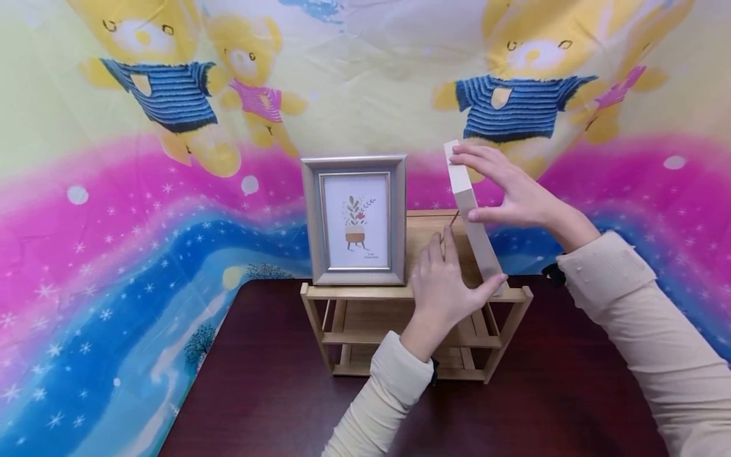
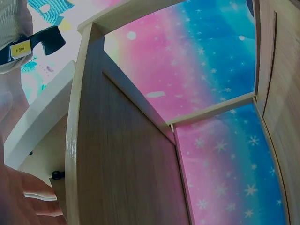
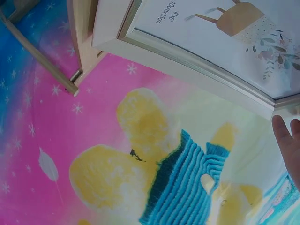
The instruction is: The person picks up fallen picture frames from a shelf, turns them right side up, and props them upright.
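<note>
A white picture frame (image 1: 476,228) stands nearly edge-on above the right end of the small wooden shelf (image 1: 356,292). My right hand (image 1: 511,187) grips its upper part, fingers at the top and thumb on the near edge. My left hand (image 1: 442,282) holds it low down, with the thumb across the near edge and the fingers up behind its back. A thin brown stand leg (image 1: 454,219) shows beside those fingertips. The right wrist view shows the frame's printed plant picture (image 3: 239,18); a black clip (image 2: 58,175) shows on its back in the left wrist view.
A silver-grey picture frame (image 1: 311,222) with a potted-plant print stands upright on the shelf's left half. The shelf rests on a dark red-brown table (image 1: 257,381). A colourful cloth (image 1: 354,95) with printed bears hangs behind.
</note>
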`<state>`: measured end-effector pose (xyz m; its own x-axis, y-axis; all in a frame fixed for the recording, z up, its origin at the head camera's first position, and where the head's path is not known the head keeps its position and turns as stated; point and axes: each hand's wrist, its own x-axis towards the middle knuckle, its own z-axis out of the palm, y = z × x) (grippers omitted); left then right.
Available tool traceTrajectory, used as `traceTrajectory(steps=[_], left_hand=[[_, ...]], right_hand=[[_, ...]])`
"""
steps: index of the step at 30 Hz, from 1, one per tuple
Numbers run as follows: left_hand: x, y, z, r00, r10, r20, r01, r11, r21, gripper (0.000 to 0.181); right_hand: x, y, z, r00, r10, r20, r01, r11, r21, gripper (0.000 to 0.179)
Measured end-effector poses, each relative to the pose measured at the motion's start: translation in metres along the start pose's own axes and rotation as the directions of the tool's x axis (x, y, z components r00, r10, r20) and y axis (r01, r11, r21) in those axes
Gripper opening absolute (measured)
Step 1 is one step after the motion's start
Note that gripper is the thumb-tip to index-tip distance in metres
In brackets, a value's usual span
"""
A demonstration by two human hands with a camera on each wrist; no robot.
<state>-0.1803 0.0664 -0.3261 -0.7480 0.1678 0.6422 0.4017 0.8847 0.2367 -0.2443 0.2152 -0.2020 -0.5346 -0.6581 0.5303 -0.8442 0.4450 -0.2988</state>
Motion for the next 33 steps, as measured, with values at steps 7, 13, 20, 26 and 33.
traceTrajectory(steps=[7,13,20,26,33], left_hand=[[0.001,-0.001,0.004,0.999,0.009,-0.051,-0.01,1.0,-0.017,0.102],[-0.001,-0.002,0.006,0.997,0.018,-0.081,-0.019,1.0,-0.014,0.103],[-0.001,0.0,0.006,0.996,0.01,-0.086,-0.011,1.0,-0.012,0.101],[-0.002,0.002,0.006,0.997,-0.004,-0.072,0.003,1.0,-0.016,0.099],[0.001,0.001,0.01,0.997,-0.008,-0.082,0.011,0.999,0.04,0.097]], right_hand=[[0.004,0.005,-0.001,0.999,0.031,-0.037,-0.028,0.997,0.078,0.056],[0.013,0.012,-0.004,0.978,0.21,0.003,-0.207,0.96,0.188,0.053],[0.026,0.023,-0.009,0.925,0.371,0.075,-0.379,0.906,0.188,0.053],[0.03,0.034,-0.003,0.907,0.408,0.105,-0.421,0.861,0.286,0.053],[0.033,0.041,0.0,0.911,0.401,0.1,-0.409,0.84,0.357,0.055]])
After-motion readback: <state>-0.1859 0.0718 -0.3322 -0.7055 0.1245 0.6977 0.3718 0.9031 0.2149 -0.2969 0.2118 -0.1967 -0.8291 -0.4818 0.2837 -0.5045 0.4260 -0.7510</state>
